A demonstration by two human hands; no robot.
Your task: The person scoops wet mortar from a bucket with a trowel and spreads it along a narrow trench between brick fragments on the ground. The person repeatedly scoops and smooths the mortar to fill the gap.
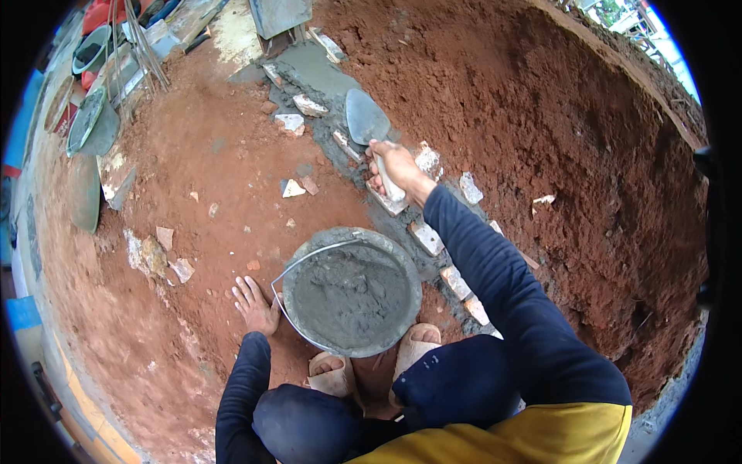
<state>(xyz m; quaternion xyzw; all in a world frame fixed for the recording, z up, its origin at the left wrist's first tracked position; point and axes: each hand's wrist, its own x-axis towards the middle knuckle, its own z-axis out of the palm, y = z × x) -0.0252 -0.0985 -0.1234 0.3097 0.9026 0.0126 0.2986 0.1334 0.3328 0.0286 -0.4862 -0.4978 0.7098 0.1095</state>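
Centrally, the right hand [396,165] curls its fingers closed around the pale handle of a bricklayer's trowel [366,117], whose blade lies over a mortar strip [313,69] among broken bricks [311,106]. The left hand [259,309], fingers spread open and gripping nothing, is beside a bucket [416,290] of gray mortar [355,298]; whether it touches the red soil [209,170] is unclear.

An outdoor building site: a bucket [416,288] of grey mortar [352,298] stands on bare red earth [228,174], with bricks [427,238] bedded in mortar to the bucket's right and tubs [107,133] well to its left.
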